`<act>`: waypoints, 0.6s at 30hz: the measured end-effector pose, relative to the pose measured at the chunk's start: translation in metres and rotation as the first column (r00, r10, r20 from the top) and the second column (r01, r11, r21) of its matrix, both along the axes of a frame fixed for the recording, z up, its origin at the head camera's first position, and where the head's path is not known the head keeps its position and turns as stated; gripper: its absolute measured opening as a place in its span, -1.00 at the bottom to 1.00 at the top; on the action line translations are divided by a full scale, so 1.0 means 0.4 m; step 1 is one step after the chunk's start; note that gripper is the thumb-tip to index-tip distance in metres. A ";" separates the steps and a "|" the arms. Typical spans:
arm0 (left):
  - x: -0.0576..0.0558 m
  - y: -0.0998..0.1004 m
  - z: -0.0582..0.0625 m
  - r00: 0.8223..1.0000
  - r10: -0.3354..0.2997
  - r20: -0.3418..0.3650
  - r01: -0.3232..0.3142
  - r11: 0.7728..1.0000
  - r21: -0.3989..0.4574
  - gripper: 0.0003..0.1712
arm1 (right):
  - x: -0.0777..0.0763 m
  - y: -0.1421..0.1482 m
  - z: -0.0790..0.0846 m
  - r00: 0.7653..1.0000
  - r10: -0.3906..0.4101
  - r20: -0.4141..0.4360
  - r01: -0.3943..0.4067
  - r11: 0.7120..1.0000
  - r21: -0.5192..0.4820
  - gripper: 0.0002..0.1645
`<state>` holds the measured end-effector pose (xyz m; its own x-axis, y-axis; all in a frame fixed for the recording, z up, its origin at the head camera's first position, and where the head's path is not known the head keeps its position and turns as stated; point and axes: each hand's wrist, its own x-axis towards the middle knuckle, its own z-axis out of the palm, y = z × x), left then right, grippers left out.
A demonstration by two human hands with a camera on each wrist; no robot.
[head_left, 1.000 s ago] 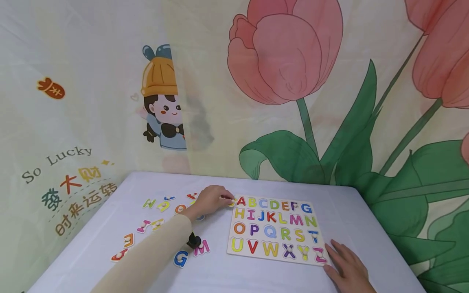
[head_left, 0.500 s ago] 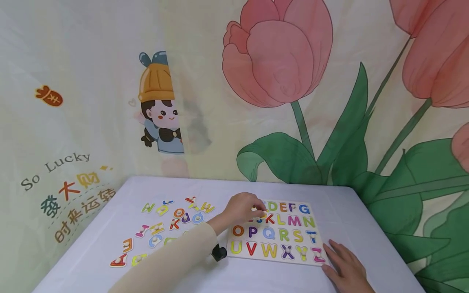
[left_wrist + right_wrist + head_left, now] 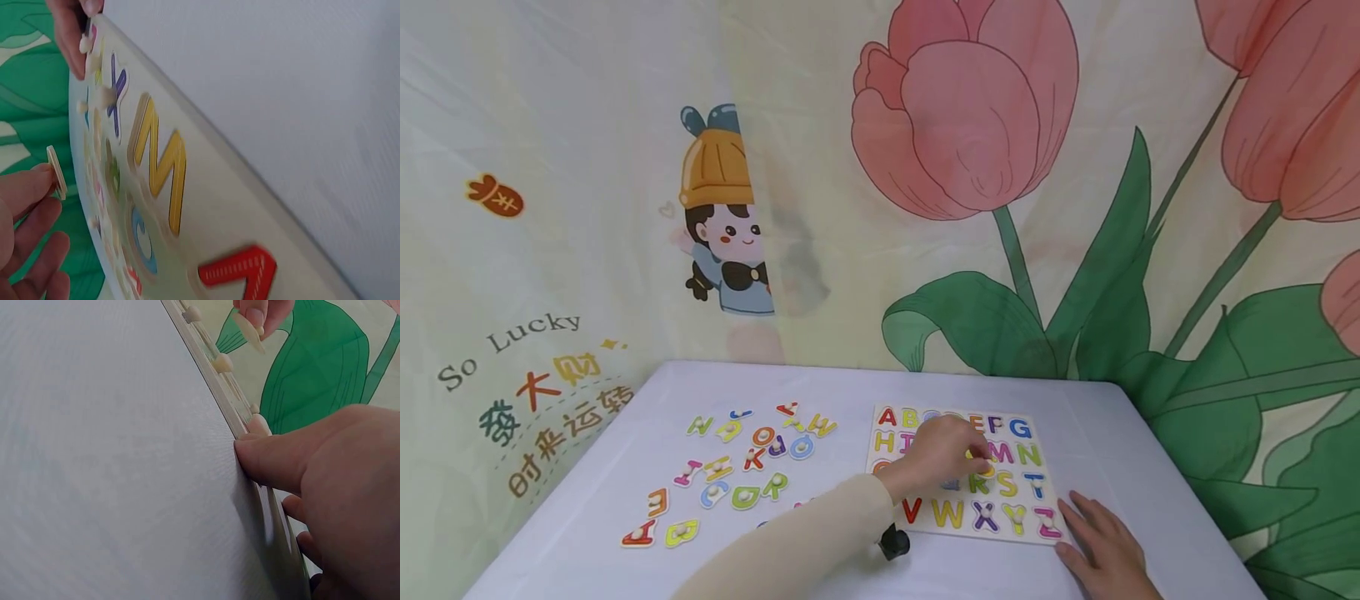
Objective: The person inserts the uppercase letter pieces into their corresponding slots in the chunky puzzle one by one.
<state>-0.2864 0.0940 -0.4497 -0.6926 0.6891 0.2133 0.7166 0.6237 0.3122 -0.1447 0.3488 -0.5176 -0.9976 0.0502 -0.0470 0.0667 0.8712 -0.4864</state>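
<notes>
My left hand [image 3: 942,452] is over the middle of the alphabet puzzle board [image 3: 962,533] and pinches a small wooden letter piece [image 3: 56,173]. Its edge faces the left wrist view, so which letter it is cannot be read. That hand covers part of the middle rows; the piece hangs apart from the board near the R and S recesses. My right hand [image 3: 1105,542] rests at the board's front right corner, its thumb [image 3: 269,459] against the edge. Knobbed pieces sit in the board, among them the purple X [image 3: 985,517] and the pink Z [image 3: 1048,523].
Several loose knobbed letters lie on the white table left of the board, such as a red A [image 3: 638,534], a green R [image 3: 776,485] and a blue Q [image 3: 801,447]. A black wrist camera [image 3: 894,543] is under my left sleeve. A printed curtain [image 3: 820,167] hangs behind.
My left hand has moved right with the letter piece, from the board's upper left corner across to its middle. My right hand has stayed at the corner.
</notes>
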 end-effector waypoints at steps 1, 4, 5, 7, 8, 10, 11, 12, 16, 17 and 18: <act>0.005 0.008 -0.003 1.000 0.001 0.005 -0.001 1.000 0.001 -0.88 | 0.000 0.000 0.000 1.000 0.001 0.000 -0.001 1.000 0.000 -0.08; 0.019 0.030 -0.010 1.000 0.000 0.013 0.000 1.000 -0.001 -0.89 | 0.000 0.000 -0.002 1.000 0.002 -0.001 -0.002 1.000 0.002 -0.08; 0.023 0.036 -0.012 1.000 0.001 0.015 -0.001 1.000 0.002 -0.90 | 0.000 -0.001 -0.002 1.000 0.000 -0.001 0.000 1.000 0.002 -0.08; 0.029 0.048 -0.019 1.000 0.006 0.017 -0.006 1.000 0.004 -0.92 | 0.000 -0.001 -0.002 1.000 -0.002 0.001 0.002 1.000 0.003 -0.08; 0.032 0.054 -0.022 1.000 0.008 0.015 -0.008 1.000 0.005 -0.92 | 0.000 -0.001 -0.002 1.000 -0.003 0.001 0.003 1.000 0.007 -0.07; 0.034 0.064 -0.032 1.000 0.020 0.012 -0.020 1.000 0.005 -0.92 | 0.000 0.000 -0.002 1.000 -0.006 0.003 0.006 1.000 0.011 -0.07; 0.035 0.068 -0.036 1.000 0.027 0.014 -0.027 1.000 0.007 -0.91 | 0.001 0.000 -0.002 1.000 -0.007 0.004 0.007 1.000 0.012 -0.07; 0.035 0.072 -0.039 0.999 0.034 0.014 -0.034 0.999 0.007 -0.91 | 0.002 0.000 -0.002 1.000 -0.007 0.007 0.007 1.000 0.010 -0.06; 0.031 0.084 -0.059 0.998 0.055 0.016 -0.055 0.998 0.011 -0.91 | 0.005 0.001 -0.002 1.000 -0.005 0.014 0.005 1.000 -0.002 -0.04; 0.030 0.086 -0.065 0.998 0.057 0.018 -0.057 0.998 0.016 -0.91 | 0.006 0.002 -0.002 1.000 -0.004 0.015 0.004 1.000 -0.004 -0.05; 0.028 0.089 -0.072 0.998 0.057 0.016 -0.057 0.998 0.022 -0.90 | 0.008 0.003 -0.003 1.000 -0.004 0.015 0.004 1.000 -0.005 -0.05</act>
